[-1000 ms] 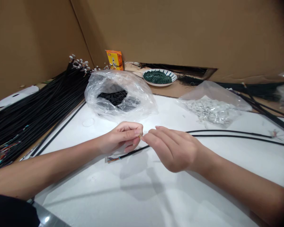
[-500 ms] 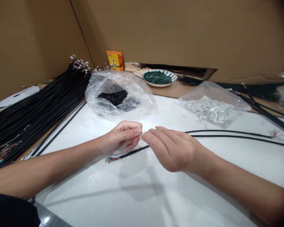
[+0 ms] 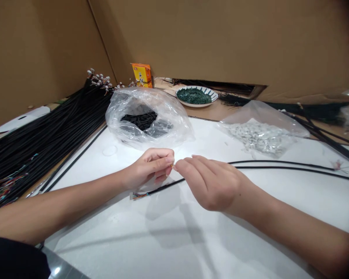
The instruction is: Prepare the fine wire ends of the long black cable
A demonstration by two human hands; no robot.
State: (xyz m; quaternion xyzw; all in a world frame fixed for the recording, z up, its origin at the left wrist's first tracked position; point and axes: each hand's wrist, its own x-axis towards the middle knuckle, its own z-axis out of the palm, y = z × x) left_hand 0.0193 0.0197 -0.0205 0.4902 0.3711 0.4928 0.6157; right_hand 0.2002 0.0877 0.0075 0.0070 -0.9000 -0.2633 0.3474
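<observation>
Pinch work: left hand [image 3: 147,169] and right hand [image 3: 208,185] meet mid-table, fingers [image 3: 169,159] closed narrow on a tiny gold-coloured bit [image 3: 172,165] (too small to name) between them. Black cable [image 3: 165,186] passes just below, its colored wire ends [image 3: 136,196] toward 7 o'clock; plastic bag [image 3: 174,128] at 12 o'clock.

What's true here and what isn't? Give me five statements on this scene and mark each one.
A small gold-coloured piece sits between the fingertips of the left hand and right hand. True.
The clear plastic bag nearest the hands holds white pieces. False: it holds black pieces.
A white-and-blue plate holds dark green granules. True.
The orange-and-yellow box lies on the white sheet. False: it stands upright beyond the sheet, by the cardboard wall.
A bundle of black cables lies left of the sheet. True.
</observation>
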